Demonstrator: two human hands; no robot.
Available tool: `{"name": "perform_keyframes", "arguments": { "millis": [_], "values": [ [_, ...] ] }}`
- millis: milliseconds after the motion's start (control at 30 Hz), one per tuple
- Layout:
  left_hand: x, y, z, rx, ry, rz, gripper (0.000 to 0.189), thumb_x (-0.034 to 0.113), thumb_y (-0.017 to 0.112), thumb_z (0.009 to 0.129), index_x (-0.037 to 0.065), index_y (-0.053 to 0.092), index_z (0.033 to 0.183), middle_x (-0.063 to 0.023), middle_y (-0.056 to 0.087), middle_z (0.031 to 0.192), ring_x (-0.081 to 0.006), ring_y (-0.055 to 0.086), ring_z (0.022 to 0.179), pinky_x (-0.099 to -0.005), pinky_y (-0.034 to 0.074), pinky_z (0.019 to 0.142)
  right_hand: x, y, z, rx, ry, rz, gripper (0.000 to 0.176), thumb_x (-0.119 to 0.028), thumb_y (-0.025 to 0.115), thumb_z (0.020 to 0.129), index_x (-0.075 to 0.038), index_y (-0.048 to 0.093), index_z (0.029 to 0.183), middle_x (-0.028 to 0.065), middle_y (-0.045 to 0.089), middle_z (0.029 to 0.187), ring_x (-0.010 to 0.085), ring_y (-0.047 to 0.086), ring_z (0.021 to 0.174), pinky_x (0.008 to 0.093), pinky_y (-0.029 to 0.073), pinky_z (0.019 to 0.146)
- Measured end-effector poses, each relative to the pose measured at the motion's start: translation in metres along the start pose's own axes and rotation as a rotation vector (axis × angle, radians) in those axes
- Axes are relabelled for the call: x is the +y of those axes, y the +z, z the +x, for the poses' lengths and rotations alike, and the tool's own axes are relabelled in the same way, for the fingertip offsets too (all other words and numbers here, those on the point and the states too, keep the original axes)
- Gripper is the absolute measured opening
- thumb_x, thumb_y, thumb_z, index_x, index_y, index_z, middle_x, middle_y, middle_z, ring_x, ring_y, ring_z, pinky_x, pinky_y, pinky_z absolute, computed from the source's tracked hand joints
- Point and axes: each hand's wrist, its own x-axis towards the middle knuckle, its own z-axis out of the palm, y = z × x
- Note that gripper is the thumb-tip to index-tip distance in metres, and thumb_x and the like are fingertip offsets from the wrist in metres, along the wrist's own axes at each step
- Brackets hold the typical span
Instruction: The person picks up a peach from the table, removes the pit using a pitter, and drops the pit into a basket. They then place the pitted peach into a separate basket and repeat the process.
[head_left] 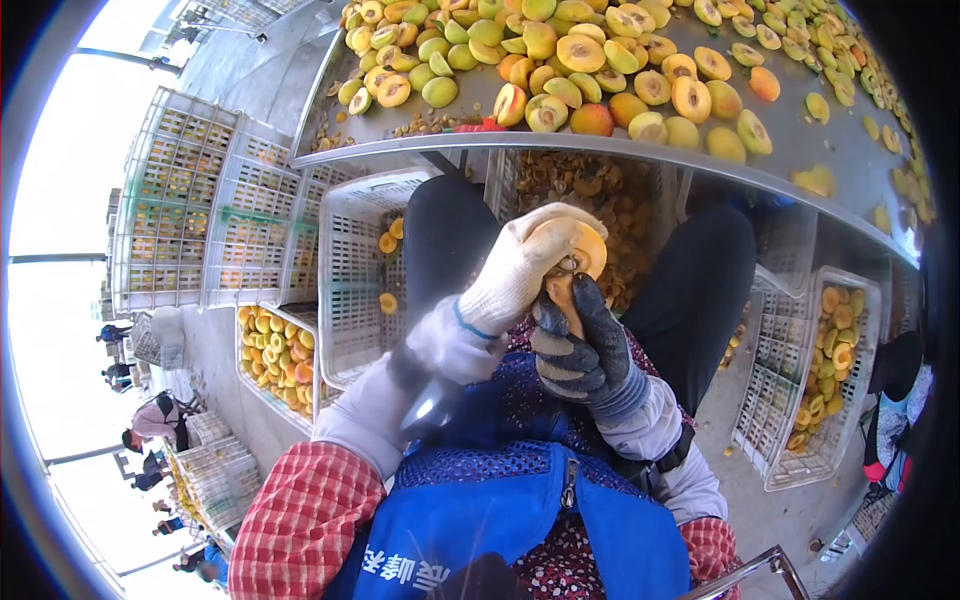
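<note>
Above the lap, my left hand (530,262), in a cream knitted glove, is closed around a halved yellow fruit (592,250) with its cut face showing. My right hand (582,345), in a dark grey glove, has its fingers wrapped round a small tool with a tan handle (563,298). The tool's metal ring end (568,265) is at the middle of the cut face. Beyond the hands, many halved fruits (585,55) lie on a metal table (480,100).
The table edge (600,146) crosses in front of the knees. A white crate (365,330) stands at the left knee, and another crate with fruit (770,440) is at the right. Stacked crates (175,200) and several people are at the far left; a person (900,400) is at the far right.
</note>
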Motion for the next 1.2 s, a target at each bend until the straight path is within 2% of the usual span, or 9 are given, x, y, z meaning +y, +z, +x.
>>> {"name": "perform_keyframes", "arguments": {
  "millis": [167, 300, 433, 500, 633, 867, 1000, 1100, 1200],
  "values": [
    [-0.029, 0.001, -0.009, 0.378, -0.348, -0.797, 0.041, 0.043, 0.053, 0.097, 0.004, 0.061, 0.100, -0.0080, 0.066, 0.085, -0.0180, 0.064, 0.072, -0.0288, 0.053, 0.063, -0.001, -0.018, -0.002, -0.110, -0.042, 0.019, 0.051, -0.054, 0.036, 0.102, -0.007, 0.053, 0.107, -0.0011, 0.046, 0.061, 0.0050, 0.042, 0.041, 0.0196, 0.037, 0.033],
    [-0.019, -0.026, -0.022, 0.653, -0.303, -0.515, 0.035, 0.043, 0.054, 0.097, 0.009, 0.059, 0.100, -0.0057, 0.064, 0.079, -0.0146, 0.058, 0.051, -0.0225, 0.037, 0.034, -0.021, -0.038, 0.000, 0.070, -0.170, 0.019, 0.049, -0.053, 0.036, 0.102, -0.007, 0.055, 0.105, -0.0014, 0.043, 0.062, 0.0068, 0.040, 0.042, 0.0218, 0.035, 0.031],
    [0.012, -0.107, -0.040, 0.779, 0.104, 0.309, 0.036, 0.033, 0.051, 0.099, 0.001, 0.064, 0.109, -0.0086, 0.066, 0.084, -0.0155, 0.066, 0.072, -0.0251, 0.051, 0.058, -0.026, -0.039, -0.002, 0.407, -0.142, -0.204, 0.049, -0.056, 0.041, 0.100, -0.009, 0.056, 0.102, -0.0022, 0.042, 0.064, 0.0072, 0.037, 0.043, 0.0209, 0.032, 0.033],
    [0.013, -0.172, -0.046, 0.782, -0.063, 1.571, 0.040, 0.033, 0.065, 0.088, 0.001, 0.064, 0.113, -0.0153, 0.069, 0.097, -0.0313, 0.066, 0.093, -0.0385, 0.052, 0.084, -0.032, -0.026, -0.004, 0.351, -0.169, -0.262, 0.047, -0.059, 0.047, 0.096, -0.014, 0.056, 0.099, -0.0045, 0.044, 0.065, 0.0048, 0.035, 0.042, 0.0187, 0.028, 0.034],
    [0.022, -0.133, 0.026, 0.693, 0.152, 1.418, 0.043, 0.038, 0.068, 0.084, 0.006, 0.065, 0.113, -0.0170, 0.068, 0.100, -0.0329, 0.066, 0.095, -0.0392, 0.051, 0.085, -0.046, -0.040, 0.005, 0.675, -0.307, -0.363, 0.047, -0.056, 0.047, 0.098, -0.009, 0.057, 0.099, -0.0024, 0.046, 0.064, 0.0079, 0.040, 0.043, 0.0214, 0.032, 0.035],
    [-0.011, -0.075, 0.195, 0.249, -0.146, 1.608, 0.052, 0.042, 0.069, 0.080, 0.005, 0.060, 0.114, -0.0192, 0.068, 0.098, -0.0359, 0.066, 0.089, -0.0405, 0.052, 0.078, -0.061, -0.035, 0.013, 0.945, -0.384, -0.556, 0.050, -0.059, 0.055, 0.093, -0.009, 0.058, 0.097, -0.0015, 0.050, 0.060, 0.0096, 0.045, 0.043, 0.0228, 0.036, 0.036],
    [-0.014, -0.095, 0.193, 0.078, 0.114, 1.233, 0.043, 0.033, 0.072, 0.078, 0.001, 0.058, 0.103, -0.0195, 0.067, 0.092, -0.0348, 0.066, 0.087, -0.0415, 0.052, 0.077, -0.072, -0.047, 0.007, 0.941, -0.491, -0.673, 0.049, -0.056, 0.055, 0.094, -0.008, 0.059, 0.096, -0.0004, 0.052, 0.060, 0.0102, 0.046, 0.042, 0.0235, 0.036, 0.036],
    [0.000, -0.077, 0.167, 0.426, 0.121, 1.073, 0.041, 0.028, 0.074, 0.078, 0.000, 0.057, 0.102, -0.0200, 0.067, 0.090, -0.0322, 0.067, 0.085, -0.0385, 0.053, 0.076, -0.077, -0.041, 0.012, 0.870, -0.657, -0.833, 0.049, -0.051, 0.055, 0.096, -0.003, 0.057, 0.107, -0.0006, 0.051, 0.062, 0.0084, 0.046, 0.044, 0.0225, 0.036, 0.037],
    [0.024, -0.041, 0.120, 0.356, 0.125, 0.820, 0.037, 0.019, 0.070, 0.081, -0.001, 0.058, 0.109, -0.0158, 0.067, 0.097, -0.0203, 0.066, 0.089, -0.0311, 0.052, 0.081, -0.069, -0.028, 0.016, 0.690, -0.881, -1.074, 0.030, -0.028, 0.052, 0.099, -0.004, 0.054, 0.117, 0.0043, 0.060, 0.072, 0.0169, 0.059, 0.057, 0.0293, 0.048, 0.054]
  ]
}}
